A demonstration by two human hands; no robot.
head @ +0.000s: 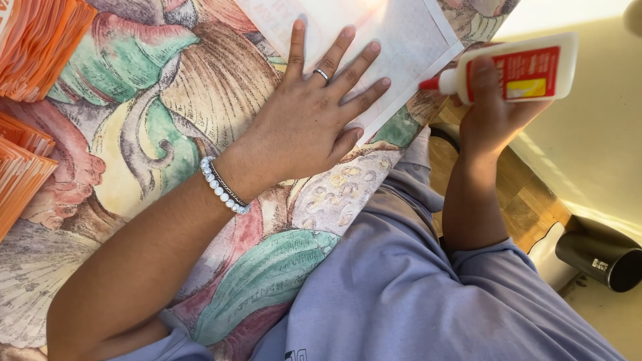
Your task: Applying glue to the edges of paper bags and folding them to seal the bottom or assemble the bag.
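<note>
Hands: right (491,107) gripping glue bottle (515,70), nozzle leftward.

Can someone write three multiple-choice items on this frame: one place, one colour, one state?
1. Where does the left hand rest?
A. flat on the white paper sheet
B. on the dark cylindrical cup
C. on the orange paper stacks

2. What colour is the nozzle of the white plastic glue bottle?
A. green
B. red
C. black

3. How is the right hand?
A. open and empty
B. flat on the patterned cloth
C. closed around the glue bottle

Answers: 1 A, fingers spread on the sheet; 2 B, red tip near the sheet's edge; 3 C, the hand wraps the bottle.
</note>
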